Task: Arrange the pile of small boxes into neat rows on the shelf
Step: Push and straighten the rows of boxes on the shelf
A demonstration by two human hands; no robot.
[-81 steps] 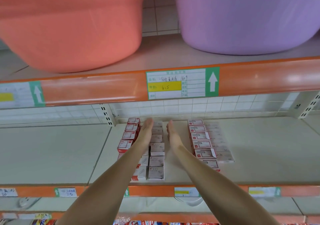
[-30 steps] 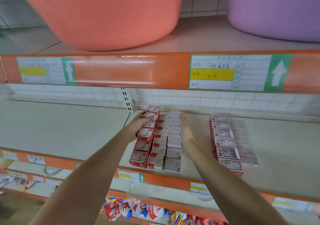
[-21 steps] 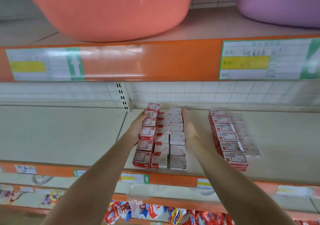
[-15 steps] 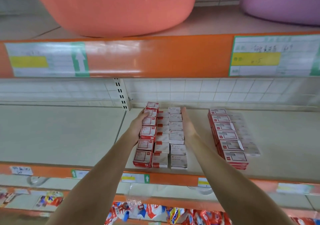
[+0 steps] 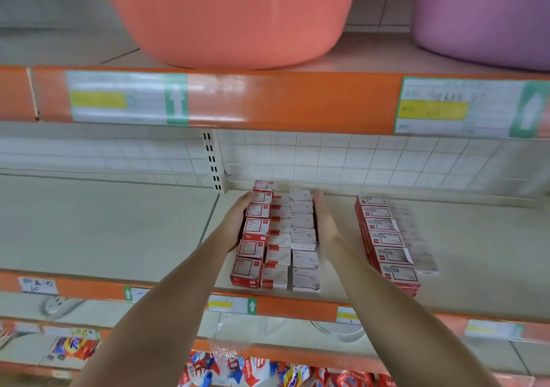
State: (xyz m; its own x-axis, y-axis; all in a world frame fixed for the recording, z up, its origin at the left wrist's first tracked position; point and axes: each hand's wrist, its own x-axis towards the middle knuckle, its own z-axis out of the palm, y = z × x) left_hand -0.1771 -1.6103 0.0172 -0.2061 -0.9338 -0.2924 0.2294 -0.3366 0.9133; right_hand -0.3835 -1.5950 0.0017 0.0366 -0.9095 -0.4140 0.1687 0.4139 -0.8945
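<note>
Small red-and-white boxes [image 5: 276, 238] lie in three close rows running front to back on the beige shelf [image 5: 148, 232]. My left hand [image 5: 238, 220] presses flat against the left side of the red row. My right hand [image 5: 323, 218] presses its straight fingers against the right side of the white row. A second group of boxes [image 5: 390, 238] sits in two rows further right, apart from both hands.
An orange basin [image 5: 232, 14] and a purple basin [image 5: 488, 14] stand on the shelf above, behind an orange price rail [image 5: 282, 101]. A slotted upright [image 5: 212, 163] stands at the back. Snack packets [image 5: 268, 371] fill the shelf below.
The view has swung left and closer. Both hands have moved from between the rows to the outer sides of the left block, which now sits tighter together.
</note>
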